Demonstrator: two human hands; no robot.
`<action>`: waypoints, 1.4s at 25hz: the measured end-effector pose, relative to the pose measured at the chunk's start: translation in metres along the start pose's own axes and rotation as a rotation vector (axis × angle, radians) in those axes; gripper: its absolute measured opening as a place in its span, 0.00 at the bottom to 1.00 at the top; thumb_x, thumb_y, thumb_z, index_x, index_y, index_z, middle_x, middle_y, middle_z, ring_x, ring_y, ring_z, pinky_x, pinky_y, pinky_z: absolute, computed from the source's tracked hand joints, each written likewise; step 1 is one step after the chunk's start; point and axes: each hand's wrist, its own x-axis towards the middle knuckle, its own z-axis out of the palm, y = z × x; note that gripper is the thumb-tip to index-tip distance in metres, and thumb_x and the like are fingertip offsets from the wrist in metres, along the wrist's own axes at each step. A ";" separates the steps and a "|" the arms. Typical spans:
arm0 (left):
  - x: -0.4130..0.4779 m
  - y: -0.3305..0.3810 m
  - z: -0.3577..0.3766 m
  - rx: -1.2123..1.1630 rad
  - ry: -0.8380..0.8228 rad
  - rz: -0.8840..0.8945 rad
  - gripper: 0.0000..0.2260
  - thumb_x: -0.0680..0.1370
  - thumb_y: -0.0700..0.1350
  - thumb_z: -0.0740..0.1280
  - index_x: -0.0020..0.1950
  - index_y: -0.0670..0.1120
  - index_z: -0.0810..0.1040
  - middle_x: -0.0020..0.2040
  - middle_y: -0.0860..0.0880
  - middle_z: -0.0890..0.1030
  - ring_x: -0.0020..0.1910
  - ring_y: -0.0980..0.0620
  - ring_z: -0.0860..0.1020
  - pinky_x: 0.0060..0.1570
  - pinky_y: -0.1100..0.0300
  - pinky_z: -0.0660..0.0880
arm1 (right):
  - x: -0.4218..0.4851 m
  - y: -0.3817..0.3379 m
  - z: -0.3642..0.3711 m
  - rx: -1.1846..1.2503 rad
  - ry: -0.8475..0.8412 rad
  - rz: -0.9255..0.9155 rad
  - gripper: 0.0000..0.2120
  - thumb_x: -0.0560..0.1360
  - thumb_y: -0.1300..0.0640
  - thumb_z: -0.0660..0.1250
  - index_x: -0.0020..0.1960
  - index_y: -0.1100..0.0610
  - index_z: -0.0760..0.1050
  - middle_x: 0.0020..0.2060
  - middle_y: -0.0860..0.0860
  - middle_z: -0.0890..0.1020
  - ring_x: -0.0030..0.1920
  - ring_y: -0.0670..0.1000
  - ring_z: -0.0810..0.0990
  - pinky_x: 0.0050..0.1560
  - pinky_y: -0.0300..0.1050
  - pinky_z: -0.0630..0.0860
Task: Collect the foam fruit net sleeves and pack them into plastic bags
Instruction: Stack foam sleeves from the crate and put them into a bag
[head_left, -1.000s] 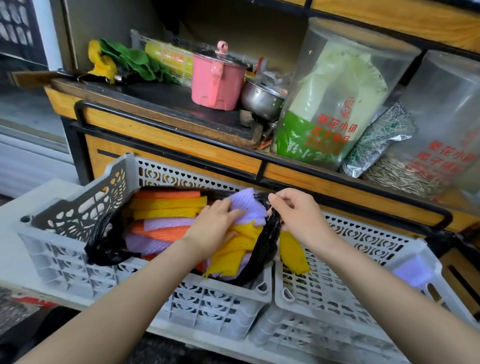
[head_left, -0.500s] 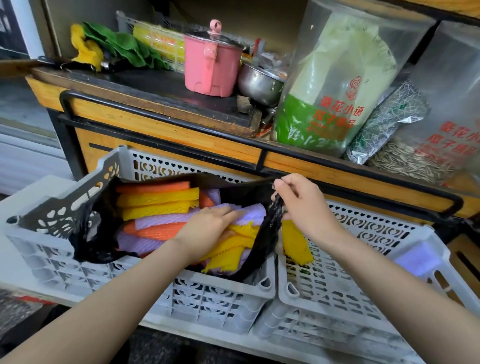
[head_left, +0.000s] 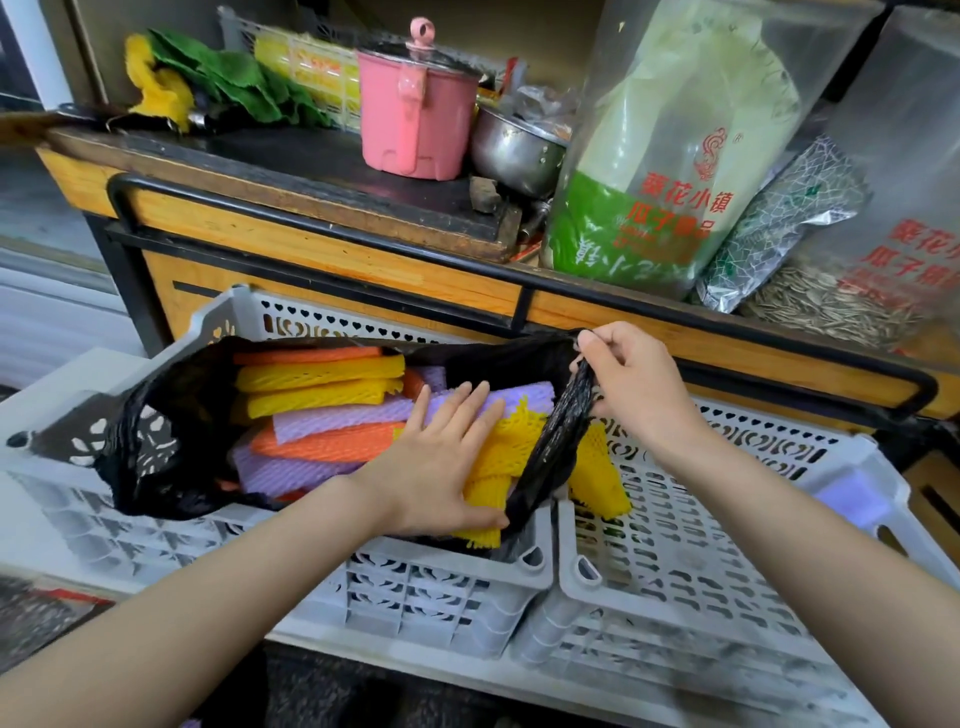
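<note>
- Foam net sleeves (head_left: 322, 410), orange, yellow and purple, are lying stacked inside a black plastic bag (head_left: 156, 415) sitting in the left grey crate (head_left: 441, 587).
- Left hand (head_left: 441, 457) is pressing on them, fingers straight and flat.
- Right hand (head_left: 634, 384) is pinching the bag's rim at the crate's right edge, fingers curled round it.
- That rim is standing between the bag's mouth and a yellow sleeve (head_left: 602, 478) lying in the right crate (head_left: 701, 571); a purple sleeve (head_left: 852, 499) is lying at its right edge.
- Pink pot (head_left: 415, 119) and seed bags (head_left: 665, 156) are standing on the shelf (head_left: 311, 249) behind.
</note>
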 end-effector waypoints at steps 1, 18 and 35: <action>0.000 -0.001 -0.003 0.006 0.000 -0.004 0.47 0.72 0.66 0.62 0.77 0.49 0.36 0.77 0.48 0.37 0.76 0.52 0.36 0.72 0.47 0.33 | -0.001 -0.001 0.001 -0.006 -0.011 -0.014 0.10 0.81 0.53 0.57 0.49 0.59 0.73 0.39 0.46 0.79 0.40 0.55 0.81 0.39 0.48 0.81; 0.008 -0.033 0.033 0.035 0.065 -0.016 0.34 0.73 0.59 0.32 0.78 0.51 0.52 0.78 0.48 0.53 0.76 0.47 0.54 0.73 0.53 0.48 | -0.005 0.001 0.002 0.004 -0.075 -0.066 0.10 0.80 0.54 0.58 0.46 0.57 0.74 0.37 0.48 0.80 0.42 0.61 0.80 0.45 0.59 0.79; 0.127 0.112 -0.038 -0.008 0.398 0.246 0.13 0.78 0.42 0.61 0.63 0.44 0.72 0.57 0.46 0.73 0.56 0.46 0.72 0.54 0.53 0.68 | 0.018 0.231 -0.039 -0.373 -0.123 0.085 0.20 0.79 0.58 0.62 0.69 0.60 0.65 0.66 0.55 0.71 0.66 0.52 0.69 0.65 0.42 0.64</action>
